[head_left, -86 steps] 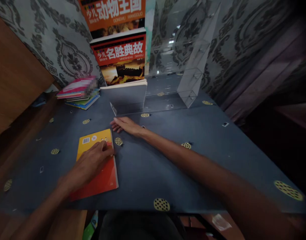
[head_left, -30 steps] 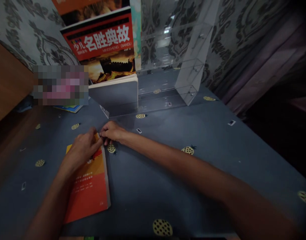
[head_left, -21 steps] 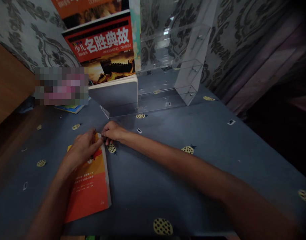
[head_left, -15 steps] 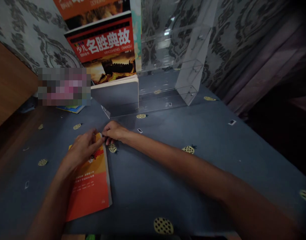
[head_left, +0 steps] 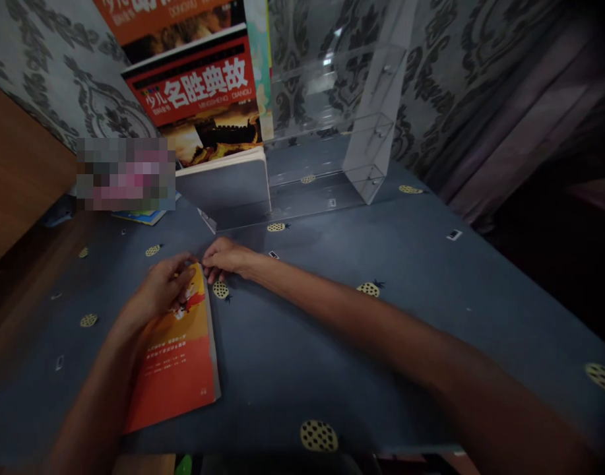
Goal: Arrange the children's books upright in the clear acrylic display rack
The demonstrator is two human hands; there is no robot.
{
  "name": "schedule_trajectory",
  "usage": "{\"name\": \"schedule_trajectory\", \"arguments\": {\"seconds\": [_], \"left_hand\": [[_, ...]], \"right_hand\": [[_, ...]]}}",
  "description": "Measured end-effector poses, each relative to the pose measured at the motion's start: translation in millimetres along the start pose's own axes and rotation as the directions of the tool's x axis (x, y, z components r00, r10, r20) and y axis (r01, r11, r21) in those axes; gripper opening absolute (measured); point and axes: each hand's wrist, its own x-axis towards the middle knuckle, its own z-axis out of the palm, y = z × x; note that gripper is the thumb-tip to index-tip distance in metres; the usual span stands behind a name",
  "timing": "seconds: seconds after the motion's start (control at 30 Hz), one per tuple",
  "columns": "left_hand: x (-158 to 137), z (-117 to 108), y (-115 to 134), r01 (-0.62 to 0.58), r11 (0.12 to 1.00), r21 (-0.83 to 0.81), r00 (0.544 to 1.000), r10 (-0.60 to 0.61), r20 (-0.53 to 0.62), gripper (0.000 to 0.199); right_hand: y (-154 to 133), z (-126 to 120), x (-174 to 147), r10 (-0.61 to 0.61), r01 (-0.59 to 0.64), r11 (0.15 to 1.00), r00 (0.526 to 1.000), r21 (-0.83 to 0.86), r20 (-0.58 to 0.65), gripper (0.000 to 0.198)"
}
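An orange and red book (head_left: 181,369) lies on the blue patterned tabletop cloth, its printed text upside down to me. My left hand (head_left: 166,285) is over its upper part, with fingers curled at the far edge and the thumb on the cover. At the far right corner, my right hand (head_left: 223,257) has its fingers bent together against the book; the exact grip is partly hidden. Beyond both hands stands a clear acrylic display rack (head_left: 371,132). In its left side is a red book with Chinese characters (head_left: 203,86), above a grey-faced book (head_left: 227,188).
Another orange-topped book (head_left: 178,26) sits higher in the rack. At the left, a blue-edged booklet (head_left: 146,216) lies beside a blurred patch, near a wooden panel (head_left: 25,171). Curtains (head_left: 520,132) hang at the right, past the table edge.
My left hand has shifted slightly left and down, uncovering more of the book's printed picture. My right hand stays at the corner. The view has moved slightly.
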Motion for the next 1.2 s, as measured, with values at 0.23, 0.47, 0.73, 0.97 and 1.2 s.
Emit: {"name": "schedule_trajectory", "arguments": {"seconds": [0.23, 0.47, 0.73, 0.97, 1.2], "left_hand": [[4, -8, 2, 0.047, 0.998, -0.039, 0.991, -0.042, 0.130, 0.055], [7, -7, -2, 0.017, 1.000, 0.012, 0.996, -0.018, 0.091, 0.051], [6, -7, 2, 0.049, 0.998, -0.037, 0.995, -0.046, 0.090, 0.052], [8, -9, -3, 0.046, 0.997, -0.057, 0.992, -0.039, 0.119, 0.052], [11, -11, -7, 0.016, 0.997, -0.075, 0.988, -0.005, 0.153, 0.045]], "right_hand": [[1, -2, -1, -0.021, 0.021, 1.000, 1.000, 0.006, 0.012, 0.040], [1, -4, 3, -0.008, 0.008, 1.000, 1.000, 0.016, 0.023, 0.039], [14, -7, 7, -0.231, 0.233, 0.972, 0.971, 0.029, -0.069, 0.033], [30, -9, 2, -0.679, 0.610, 0.674, 0.734, -0.416, -0.023, 0.021], [27, -5, -9, -0.649, 0.478, 0.535, 0.760, -0.696, 0.023, 0.025]]}}
